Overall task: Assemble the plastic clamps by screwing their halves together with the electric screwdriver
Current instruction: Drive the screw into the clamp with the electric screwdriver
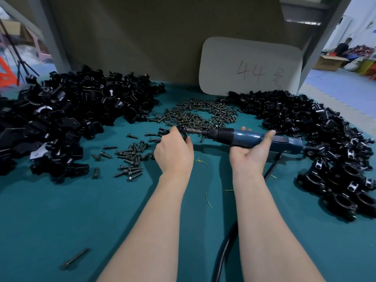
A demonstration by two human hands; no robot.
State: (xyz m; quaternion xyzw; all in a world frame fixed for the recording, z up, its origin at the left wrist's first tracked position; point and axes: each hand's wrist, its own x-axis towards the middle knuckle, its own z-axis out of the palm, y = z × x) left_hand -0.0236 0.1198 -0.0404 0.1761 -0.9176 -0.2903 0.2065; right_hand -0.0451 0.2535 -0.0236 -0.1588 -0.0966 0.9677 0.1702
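- Head view: grips a small black plastic clamp (183, 132) in the left hand (175, 148), fingers curled round it, held just above the table (61, 220) near its middle.
- Cradles the electric screwdriver (242, 137) in the right hand (249, 152), palm up, thumb laid over the blue body and fingers wrapped behind. Held nearly level, with the bit pointing left into the clamp.
- Cannot tell whether the bit sits fully in a screw head; hidden behind the left fingers.
- Flanked by a heap of loose clamp halves (71, 110) toward the left edge and a heap of ring-shaped clamps (325, 143), probably finished, toward the right edge. Between them, toward the back edge, a screw pile (195, 115), with scattered screws (132, 157) just left of the left hand.
- Trails a black cable (225, 247) from the tool's rear toward the front edge, passing behind the right forearm.
- Could cam out and chew the screw head if driven with the tool tilted off the screw's axis or with too little push.
- Could twist the halves out of line, or spin the clamp out of the hand, if the tool's torque beats so light a grip on so small a part.
- Could nip the left fingertips, placed close beside the turning bit.
- Could cross-thread if started crooked.
- Could drag the cable through the right-hand heap and knock clamps toward the edge.
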